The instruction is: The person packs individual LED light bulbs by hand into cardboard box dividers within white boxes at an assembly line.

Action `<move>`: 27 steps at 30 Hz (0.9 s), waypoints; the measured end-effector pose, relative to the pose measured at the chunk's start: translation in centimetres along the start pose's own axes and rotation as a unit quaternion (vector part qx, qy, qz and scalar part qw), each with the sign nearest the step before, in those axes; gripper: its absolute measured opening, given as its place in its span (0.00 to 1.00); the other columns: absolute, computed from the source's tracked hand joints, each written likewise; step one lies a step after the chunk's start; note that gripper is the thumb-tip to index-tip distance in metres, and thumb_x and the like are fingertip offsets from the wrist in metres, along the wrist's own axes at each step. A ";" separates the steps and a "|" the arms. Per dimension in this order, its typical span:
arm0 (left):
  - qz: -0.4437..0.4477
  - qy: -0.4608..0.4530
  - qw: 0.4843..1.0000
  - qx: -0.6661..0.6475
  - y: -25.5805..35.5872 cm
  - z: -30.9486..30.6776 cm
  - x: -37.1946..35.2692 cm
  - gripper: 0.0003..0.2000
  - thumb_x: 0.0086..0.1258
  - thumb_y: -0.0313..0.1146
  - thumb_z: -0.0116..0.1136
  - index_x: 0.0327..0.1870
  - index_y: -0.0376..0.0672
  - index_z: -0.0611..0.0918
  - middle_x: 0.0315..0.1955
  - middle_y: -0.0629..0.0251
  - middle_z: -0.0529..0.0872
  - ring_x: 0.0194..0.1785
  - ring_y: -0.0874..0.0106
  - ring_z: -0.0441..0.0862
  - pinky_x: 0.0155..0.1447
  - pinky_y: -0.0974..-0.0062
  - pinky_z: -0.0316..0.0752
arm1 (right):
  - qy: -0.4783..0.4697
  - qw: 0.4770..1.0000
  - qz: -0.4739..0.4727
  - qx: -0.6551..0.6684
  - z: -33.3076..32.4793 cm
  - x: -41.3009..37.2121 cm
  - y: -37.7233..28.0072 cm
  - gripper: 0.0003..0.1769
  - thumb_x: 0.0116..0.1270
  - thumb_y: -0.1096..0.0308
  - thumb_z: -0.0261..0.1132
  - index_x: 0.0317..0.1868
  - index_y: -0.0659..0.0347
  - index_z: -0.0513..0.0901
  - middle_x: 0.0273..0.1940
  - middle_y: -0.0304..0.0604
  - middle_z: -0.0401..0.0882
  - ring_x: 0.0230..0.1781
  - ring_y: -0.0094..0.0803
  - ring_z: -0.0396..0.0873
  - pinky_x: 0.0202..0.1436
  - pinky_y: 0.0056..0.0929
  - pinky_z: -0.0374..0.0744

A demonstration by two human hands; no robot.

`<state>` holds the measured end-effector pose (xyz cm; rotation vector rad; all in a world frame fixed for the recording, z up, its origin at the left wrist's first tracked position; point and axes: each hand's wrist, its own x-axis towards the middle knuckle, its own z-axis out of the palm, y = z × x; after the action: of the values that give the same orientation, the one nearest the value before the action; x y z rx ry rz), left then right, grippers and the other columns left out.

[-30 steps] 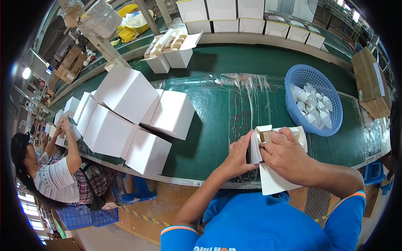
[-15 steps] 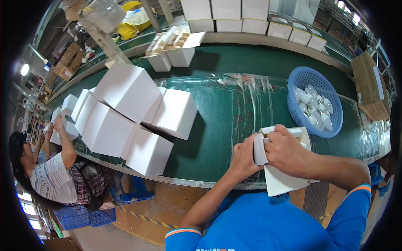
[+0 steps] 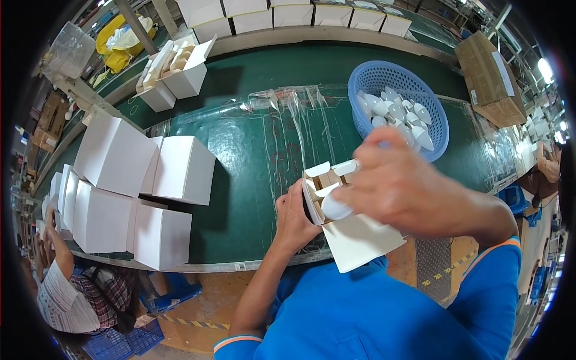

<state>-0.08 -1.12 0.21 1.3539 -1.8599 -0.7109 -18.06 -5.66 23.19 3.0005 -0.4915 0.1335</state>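
My left hand (image 3: 293, 217) is wrapped around the left side of a small white box (image 3: 309, 198), steadying it at the table's near edge. Brown cardboard dividers show inside the box, and its white lid flap hangs toward me. Over the box's near side, my right hand (image 3: 393, 180) is blurred by motion, with its fingers curled. A white light bulb (image 3: 336, 207) lies under its thumb at the box opening, and the hand appears closed on it. The right part of the box is hidden behind this hand. Just beyond stands a blue basket (image 3: 441, 102) with several light bulbs (image 3: 390, 111).
Large white boxes (image 3: 108, 210) stand grouped on the left of the green table (image 3: 240, 138). Two open divided boxes (image 3: 180, 81) sit farther back. A brown carton (image 3: 489, 81) is at the right. Another person (image 3: 66, 288) works at far left.
My right hand has lifted from the divider inside the box and is now blurred over it. A light bulb has appeared at the near compartment. The camera view has shifted right.
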 end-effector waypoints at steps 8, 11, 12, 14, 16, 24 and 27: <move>-0.014 -0.016 1.000 0.020 -1.4 0.7 -0.3 0.50 0.45 0.44 0.80 0.69 0.39 0.62 0.58 0.55 0.75 0.62 0.59 0.73 0.65 0.59 0.59 | 0.155 0.877 0.451 -0.065 4.6 -10.5 10.0 0.14 0.57 0.63 0.72 0.44 0.54 0.88 0.27 0.37 0.77 0.36 0.35 0.74 0.56 0.39 0.63; -0.054 -0.031 0.998 -0.031 -1.7 0.9 -0.2 0.47 0.44 0.43 0.80 0.67 0.37 0.66 0.57 0.54 0.76 0.61 0.56 0.74 0.64 0.57 0.63 | 0.224 0.869 0.421 -0.129 10.9 -14.0 11.6 0.10 0.59 0.66 0.70 0.43 0.53 0.88 0.28 0.38 0.78 0.36 0.36 0.73 0.55 0.40 0.63; -0.053 -0.031 0.998 -0.027 -1.1 0.6 -0.2 0.47 0.44 0.43 0.80 0.67 0.37 0.66 0.57 0.54 0.76 0.61 0.56 0.74 0.64 0.57 0.63 | 0.227 0.868 0.422 -0.127 11.0 -14.1 10.8 0.10 0.59 0.66 0.70 0.43 0.53 0.88 0.28 0.38 0.78 0.36 0.36 0.73 0.55 0.40 0.63; -0.040 -0.015 0.999 0.030 0.5 -0.1 -0.9 0.43 0.46 0.42 0.80 0.63 0.36 0.69 0.55 0.52 0.77 0.57 0.54 0.76 0.59 0.57 0.69 | 0.282 0.889 0.347 -0.096 11.6 -14.3 6.6 0.09 0.58 0.68 0.69 0.41 0.53 0.87 0.28 0.37 0.77 0.35 0.38 0.72 0.51 0.40 0.66; -0.071 -0.035 0.995 -0.062 -0.4 0.0 -1.4 0.39 0.46 0.39 0.80 0.60 0.37 0.72 0.55 0.51 0.77 0.56 0.52 0.78 0.59 0.59 0.73 | 0.290 0.913 0.284 -0.043 11.7 -14.5 3.9 0.10 0.54 0.70 0.69 0.39 0.53 0.85 0.27 0.37 0.74 0.33 0.39 0.72 0.44 0.41 0.69; -0.125 0.179 0.963 -0.156 -2.6 -0.3 6.9 0.45 0.57 0.36 0.75 0.71 0.34 0.58 0.64 0.52 0.70 0.66 0.60 0.71 0.70 0.63 0.66 | 0.210 0.906 0.341 0.139 18.4 -16.0 -4.6 0.12 0.47 0.74 0.69 0.36 0.55 0.85 0.22 0.38 0.71 0.27 0.40 0.71 0.34 0.39 0.69; -0.152 0.290 0.933 -0.149 -3.4 -0.4 15.1 0.53 0.47 0.34 0.80 0.71 0.31 0.54 0.64 0.48 0.67 0.67 0.55 0.68 0.71 0.63 0.63 | 0.231 0.883 0.383 0.141 20.3 -15.6 -7.0 0.10 0.48 0.76 0.68 0.33 0.55 0.85 0.22 0.39 0.70 0.28 0.40 0.71 0.35 0.41 0.68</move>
<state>-0.79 -16.53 1.28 1.4619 -1.0462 -0.6239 -29.16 3.56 0.88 2.6557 -1.6577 1.0154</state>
